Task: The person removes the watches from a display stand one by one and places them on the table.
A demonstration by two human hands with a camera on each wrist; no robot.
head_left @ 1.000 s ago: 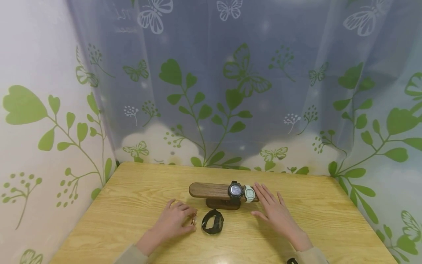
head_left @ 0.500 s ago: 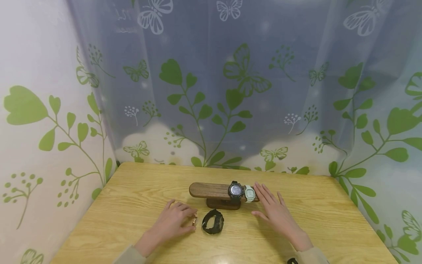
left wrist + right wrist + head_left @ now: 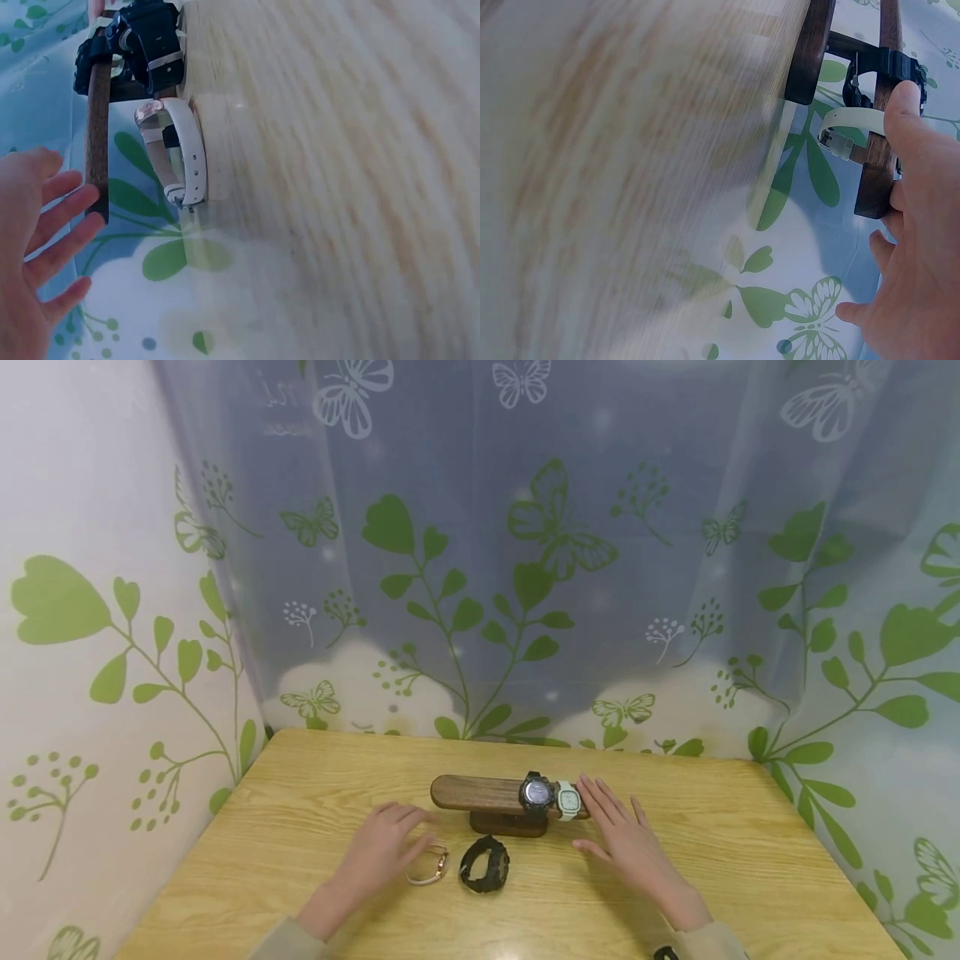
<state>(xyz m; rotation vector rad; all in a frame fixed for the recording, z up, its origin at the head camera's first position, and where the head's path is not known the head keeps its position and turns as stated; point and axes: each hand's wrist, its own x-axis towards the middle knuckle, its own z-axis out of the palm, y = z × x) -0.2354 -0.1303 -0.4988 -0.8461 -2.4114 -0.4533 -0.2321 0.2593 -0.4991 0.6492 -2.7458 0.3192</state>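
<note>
A white-strapped watch with a rose-gold case (image 3: 442, 865) stands on its side on the table. My left hand (image 3: 375, 850) is above and left of it, fingers spread and holding nothing. The left wrist view shows space between the fingers and the white strap (image 3: 194, 150). Right of it stands a black watch (image 3: 496, 867), its band looped. Behind is a dark wooden watch stand (image 3: 474, 792), whose bar carries another black watch (image 3: 536, 791) and a pale mint watch (image 3: 568, 800). Fingertips of my right hand (image 3: 628, 843) rest at the bar's right end, fingers extended.
The wooden table (image 3: 330, 777) ends at a hanging cloth (image 3: 480, 610) printed with leaves and butterflies, which also covers both sides. A small black object (image 3: 664, 953) shows at the right sleeve's cuff.
My left hand has drawn back to the left and up from the white-strapped watch, letting it go and uncovering its strap. The right hand stays in place.
</note>
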